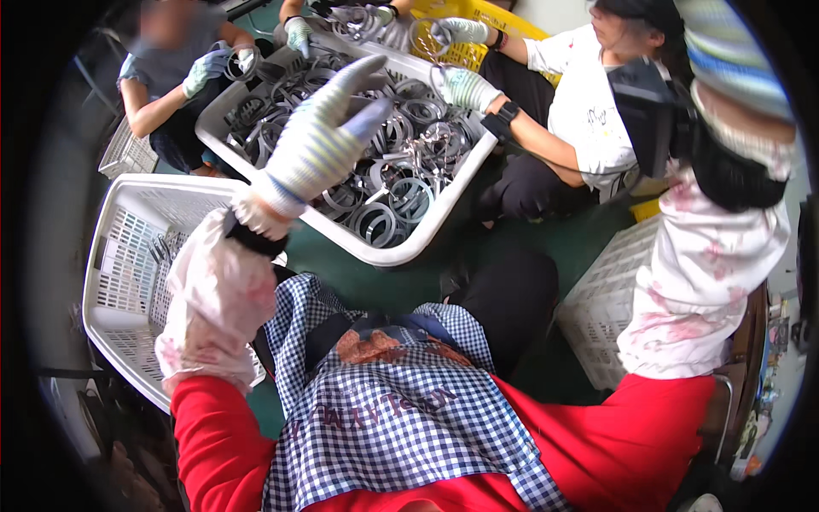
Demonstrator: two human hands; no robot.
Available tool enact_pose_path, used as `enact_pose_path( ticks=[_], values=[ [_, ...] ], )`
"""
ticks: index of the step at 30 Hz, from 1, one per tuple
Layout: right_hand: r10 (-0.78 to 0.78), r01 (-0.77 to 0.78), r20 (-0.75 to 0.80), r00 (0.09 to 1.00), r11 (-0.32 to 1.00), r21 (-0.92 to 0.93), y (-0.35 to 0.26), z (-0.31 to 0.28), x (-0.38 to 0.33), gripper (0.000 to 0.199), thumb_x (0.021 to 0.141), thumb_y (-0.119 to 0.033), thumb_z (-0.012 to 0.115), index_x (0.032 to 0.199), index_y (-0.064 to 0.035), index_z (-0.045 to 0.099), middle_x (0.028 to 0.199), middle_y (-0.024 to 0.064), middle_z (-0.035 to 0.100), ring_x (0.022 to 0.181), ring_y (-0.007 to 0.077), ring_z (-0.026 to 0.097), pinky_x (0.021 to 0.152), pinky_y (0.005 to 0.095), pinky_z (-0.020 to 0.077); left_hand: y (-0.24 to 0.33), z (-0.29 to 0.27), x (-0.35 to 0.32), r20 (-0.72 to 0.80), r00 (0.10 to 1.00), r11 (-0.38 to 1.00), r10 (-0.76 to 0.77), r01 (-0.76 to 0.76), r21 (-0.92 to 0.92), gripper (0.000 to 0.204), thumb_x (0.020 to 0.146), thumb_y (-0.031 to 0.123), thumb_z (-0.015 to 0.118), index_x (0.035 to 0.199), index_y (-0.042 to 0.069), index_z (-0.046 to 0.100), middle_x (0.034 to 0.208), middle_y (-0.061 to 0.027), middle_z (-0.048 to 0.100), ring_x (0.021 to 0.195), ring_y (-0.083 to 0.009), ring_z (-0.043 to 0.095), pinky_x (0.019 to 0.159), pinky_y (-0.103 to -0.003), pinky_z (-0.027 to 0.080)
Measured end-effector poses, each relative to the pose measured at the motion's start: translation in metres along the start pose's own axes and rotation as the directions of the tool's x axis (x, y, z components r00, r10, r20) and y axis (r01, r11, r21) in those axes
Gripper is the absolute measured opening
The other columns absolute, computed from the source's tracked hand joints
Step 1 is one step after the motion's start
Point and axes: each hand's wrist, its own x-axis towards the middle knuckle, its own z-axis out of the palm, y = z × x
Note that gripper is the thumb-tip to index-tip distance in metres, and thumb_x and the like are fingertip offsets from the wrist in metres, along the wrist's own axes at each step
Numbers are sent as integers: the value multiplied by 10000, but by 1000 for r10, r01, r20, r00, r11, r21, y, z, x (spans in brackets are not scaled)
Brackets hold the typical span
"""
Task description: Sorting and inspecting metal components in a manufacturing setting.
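Note:
My left hand (320,149), in a pale striped knit glove, is raised over the near left part of a big white tub (401,254). Its fingers stretch out with the thumb apart, and nothing shows in it. Below it the tub is heaped with grey ring-shaped bands (375,224), some with small shiny metal fittings. My right hand (735,64), gloved the same way, is lifted high at the upper right edge. Its fingers run out of the picture, so their state is hidden. A dark boxy device (641,111) appears beside that hand.
A white slatted basket (128,247) stands left of the tub, with a few thin pieces inside. Another white crate (610,290) is at the right. Co-workers' gloved hands (465,88) handle rings around the tub. Behind it sits a yellow basket (512,26).

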Motion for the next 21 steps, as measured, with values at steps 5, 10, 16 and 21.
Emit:
enact_pose_path(
  ticks=[5,10,16,21],
  values=[
    [46,-42,78,996,998,-54,53,102,-18,424,1034,-252,464,1405,-48,446,1232,167,598,907,174,669,770,275,580,-34,31,1,135,978,761,-159,209,-614,644,966,437,593,1471,92,393,1321,-88,558,1139,-167,559,958,-337,459],
    [134,-120,103,986,984,-134,104,142,17,386,1036,-230,458,1375,-48,490,1208,154,614,910,181,672,775,278,583,-13,72,-53,842,539,330,-9,797,-506,773,980,664,314,1359,22,518,994,-137,693,1015,-188,634,937,-331,465],
    [260,-231,157,953,956,-178,200,169,170,350,1039,-203,452,1339,-48,543,1179,140,633,914,189,676,781,283,586,-90,40,-99,907,396,982,-142,172,79,542,999,406,526,1388,29,497,1182,-123,674,1111,-235,644,926,-361,517],
    [678,-197,159,717,417,-887,337,152,107,440,1012,-403,473,1221,-41,612,896,84,700,721,167,673,643,302,533,-73,15,-47,633,524,783,-569,111,612,447,936,395,589,1235,66,641,1062,-184,702,1033,-344,661,917,-401,509]
  ],
)
